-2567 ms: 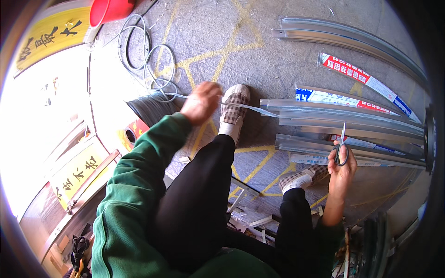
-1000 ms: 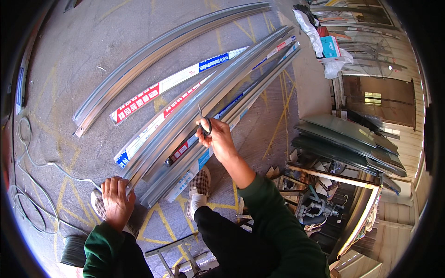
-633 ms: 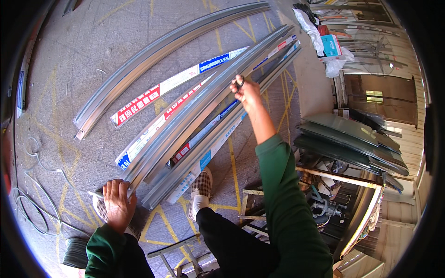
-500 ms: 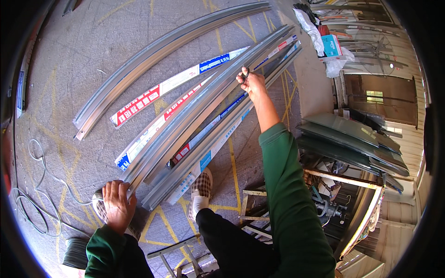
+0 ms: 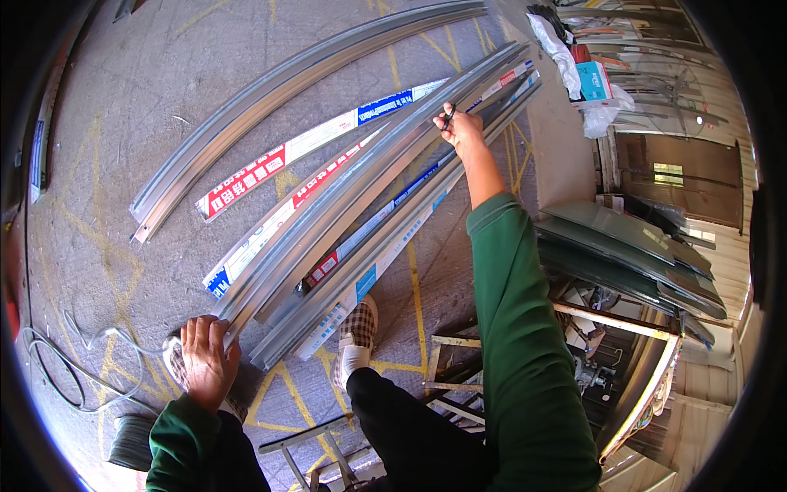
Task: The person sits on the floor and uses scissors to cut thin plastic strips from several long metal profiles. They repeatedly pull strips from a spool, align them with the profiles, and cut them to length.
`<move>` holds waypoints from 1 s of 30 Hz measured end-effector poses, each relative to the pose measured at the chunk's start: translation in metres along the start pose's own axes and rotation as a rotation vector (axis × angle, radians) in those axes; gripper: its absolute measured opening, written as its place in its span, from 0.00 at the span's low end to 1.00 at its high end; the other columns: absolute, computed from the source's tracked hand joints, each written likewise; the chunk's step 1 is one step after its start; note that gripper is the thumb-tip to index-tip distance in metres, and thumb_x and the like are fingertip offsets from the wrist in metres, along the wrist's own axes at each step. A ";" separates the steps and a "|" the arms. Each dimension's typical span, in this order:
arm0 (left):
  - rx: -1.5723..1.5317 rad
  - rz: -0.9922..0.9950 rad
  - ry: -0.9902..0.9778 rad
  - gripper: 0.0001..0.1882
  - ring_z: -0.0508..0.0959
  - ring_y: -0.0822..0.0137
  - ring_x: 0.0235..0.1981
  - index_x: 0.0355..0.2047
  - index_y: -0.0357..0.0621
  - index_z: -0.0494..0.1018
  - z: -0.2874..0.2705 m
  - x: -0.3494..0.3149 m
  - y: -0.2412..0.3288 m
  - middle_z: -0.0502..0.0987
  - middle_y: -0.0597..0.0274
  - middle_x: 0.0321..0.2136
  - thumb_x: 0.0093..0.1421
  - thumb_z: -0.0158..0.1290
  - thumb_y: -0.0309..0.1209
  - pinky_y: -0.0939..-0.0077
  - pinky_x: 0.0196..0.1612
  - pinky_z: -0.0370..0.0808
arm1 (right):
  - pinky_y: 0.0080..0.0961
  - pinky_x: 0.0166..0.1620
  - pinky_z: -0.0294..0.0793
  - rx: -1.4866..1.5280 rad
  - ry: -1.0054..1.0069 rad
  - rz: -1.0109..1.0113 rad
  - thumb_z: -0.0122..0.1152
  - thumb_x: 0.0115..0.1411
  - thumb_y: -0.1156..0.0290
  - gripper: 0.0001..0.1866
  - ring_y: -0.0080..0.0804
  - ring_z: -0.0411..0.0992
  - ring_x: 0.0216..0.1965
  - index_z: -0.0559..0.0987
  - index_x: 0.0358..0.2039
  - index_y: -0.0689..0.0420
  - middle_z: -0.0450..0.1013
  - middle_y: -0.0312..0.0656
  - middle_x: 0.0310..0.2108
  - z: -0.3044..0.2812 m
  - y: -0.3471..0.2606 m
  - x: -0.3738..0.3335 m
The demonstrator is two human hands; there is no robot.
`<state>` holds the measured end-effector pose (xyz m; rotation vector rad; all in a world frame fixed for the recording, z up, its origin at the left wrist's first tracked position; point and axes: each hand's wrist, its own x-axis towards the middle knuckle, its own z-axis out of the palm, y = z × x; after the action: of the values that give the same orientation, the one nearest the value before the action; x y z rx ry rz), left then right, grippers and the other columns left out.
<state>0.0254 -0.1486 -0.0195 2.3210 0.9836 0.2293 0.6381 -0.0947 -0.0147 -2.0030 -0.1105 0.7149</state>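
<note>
A bundle of long silvery metal profiles (image 5: 361,164) runs diagonally from the near left to the far right, bowed by the lens. My left hand (image 5: 209,354) has its fingers closed over the near end of the top profile. Far along the same bundle is my right hand (image 5: 461,129), closed on a small black looped tool (image 5: 448,116) whose kind I cannot make out. That hand is over the profile; whether it touches the metal is unclear. Red, white and blue printed wrapping strips (image 5: 320,141) lie beside and under the metal.
Another pair of profiles (image 5: 246,98) lies farther left. A grey cable (image 5: 74,385) coils on the floor at left. Dark sheets (image 5: 627,246) and a metal-framed cart (image 5: 611,320) stand at right. A small ladder-like frame (image 5: 307,439) is by my legs, my checked shoe (image 5: 358,326) beside the profiles.
My right hand has moved slightly farther away and right along the profile with the black tool. My left hand stays at the near end. The cable at left has dropped nearer.
</note>
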 end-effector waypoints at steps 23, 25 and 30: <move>-0.177 -0.070 0.055 0.09 0.79 0.58 0.31 0.36 0.43 0.77 -0.027 -0.063 -0.044 0.78 0.60 0.25 0.55 0.62 0.31 0.66 0.43 0.70 | 0.13 0.21 0.66 -0.241 -1.458 0.414 0.56 0.69 0.54 0.22 0.21 0.76 0.22 0.76 0.44 0.65 0.76 0.39 0.23 0.100 0.110 -0.418; -0.162 -0.063 0.052 0.08 0.79 0.59 0.30 0.34 0.43 0.77 -0.027 -0.063 -0.044 0.77 0.61 0.25 0.54 0.62 0.29 0.67 0.41 0.70 | 0.14 0.22 0.67 -0.293 -1.464 0.431 0.56 0.70 0.56 0.21 0.21 0.76 0.23 0.76 0.44 0.65 0.76 0.39 0.24 0.111 0.115 -0.423; -0.108 -0.034 0.042 0.05 0.78 0.62 0.29 0.29 0.46 0.75 -0.028 -0.061 -0.047 0.75 0.64 0.23 0.55 0.60 0.31 0.67 0.38 0.70 | 0.14 0.23 0.67 -0.312 -1.447 0.411 0.56 0.70 0.56 0.19 0.22 0.77 0.23 0.77 0.43 0.63 0.76 0.39 0.24 0.127 0.124 -0.429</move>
<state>-0.0566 -0.1529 -0.0199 2.2075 1.0058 0.3114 0.1917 -0.2161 0.0258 -1.3699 -0.6856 2.3962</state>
